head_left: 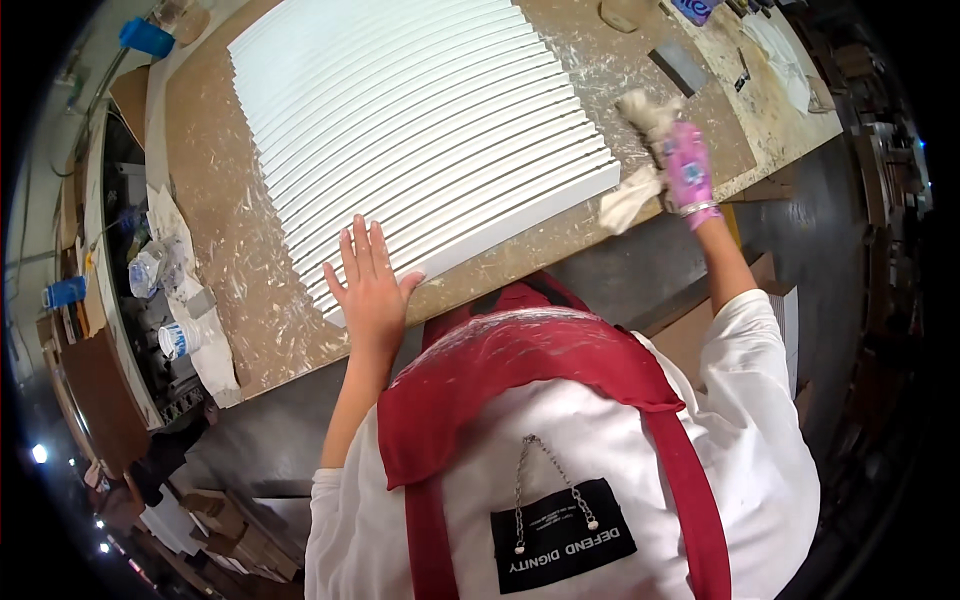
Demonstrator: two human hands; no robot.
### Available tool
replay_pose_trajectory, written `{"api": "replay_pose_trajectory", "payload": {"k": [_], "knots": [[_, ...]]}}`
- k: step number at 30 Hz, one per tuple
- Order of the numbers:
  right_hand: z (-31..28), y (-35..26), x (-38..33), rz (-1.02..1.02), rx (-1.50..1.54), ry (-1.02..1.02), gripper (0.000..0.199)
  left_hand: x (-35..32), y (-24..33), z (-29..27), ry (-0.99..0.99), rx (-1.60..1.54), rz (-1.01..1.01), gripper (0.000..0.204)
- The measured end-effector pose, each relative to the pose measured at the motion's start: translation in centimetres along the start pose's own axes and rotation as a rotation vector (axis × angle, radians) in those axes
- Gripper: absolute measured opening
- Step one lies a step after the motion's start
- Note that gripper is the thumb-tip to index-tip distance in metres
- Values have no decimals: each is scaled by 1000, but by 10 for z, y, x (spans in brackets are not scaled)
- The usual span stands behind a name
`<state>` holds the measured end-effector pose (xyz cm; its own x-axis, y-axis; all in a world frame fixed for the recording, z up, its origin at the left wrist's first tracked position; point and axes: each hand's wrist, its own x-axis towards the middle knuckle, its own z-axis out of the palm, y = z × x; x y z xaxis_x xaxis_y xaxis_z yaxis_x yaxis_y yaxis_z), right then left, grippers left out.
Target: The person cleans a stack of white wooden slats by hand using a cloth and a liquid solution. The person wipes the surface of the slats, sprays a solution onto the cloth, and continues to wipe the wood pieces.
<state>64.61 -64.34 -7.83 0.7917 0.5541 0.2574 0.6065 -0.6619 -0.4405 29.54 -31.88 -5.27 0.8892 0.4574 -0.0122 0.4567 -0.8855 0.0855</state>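
A large white ridged panel, made of long parallel slats or grooves, lies on the worktable; I cannot tell whether it is one piece or many strips side by side. My bare left hand rests flat near its lower left corner, fingers spread over the ridges. Off the panel's right end, my right hand wears a pink patterned glove and is closed around a crumpled off-white cloth. The cloth hangs out on both sides of the fist, slightly blurred.
White scuffs and specks mark the brown table. Beyond my right hand lie a grey sanding block and a jar. White rags lie farther right. At the left edge are a white tub and a blue container.
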Motion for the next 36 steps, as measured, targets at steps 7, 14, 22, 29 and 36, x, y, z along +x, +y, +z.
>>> {"api": "replay_pose_trajectory", "payload": {"k": [7, 14, 22, 29, 36], "knots": [[54, -231, 11, -633, 109, -75, 28, 2, 4, -9, -34, 8, -27, 87], [40, -79, 45, -285, 97, -192, 29, 0, 4, -9, -14, 34, -12, 87], [39, -191, 58, -532, -279, -10, 31, -1, 3, -10, -47, 10, -68, 87], [60, -177, 46, -337, 341, -353, 30, -4, -1, -9, -67, 11, -85, 86], [-17, -37, 87, -320, -210, 31, 27, 4, 2, -6, -30, -15, -58, 88]]}}
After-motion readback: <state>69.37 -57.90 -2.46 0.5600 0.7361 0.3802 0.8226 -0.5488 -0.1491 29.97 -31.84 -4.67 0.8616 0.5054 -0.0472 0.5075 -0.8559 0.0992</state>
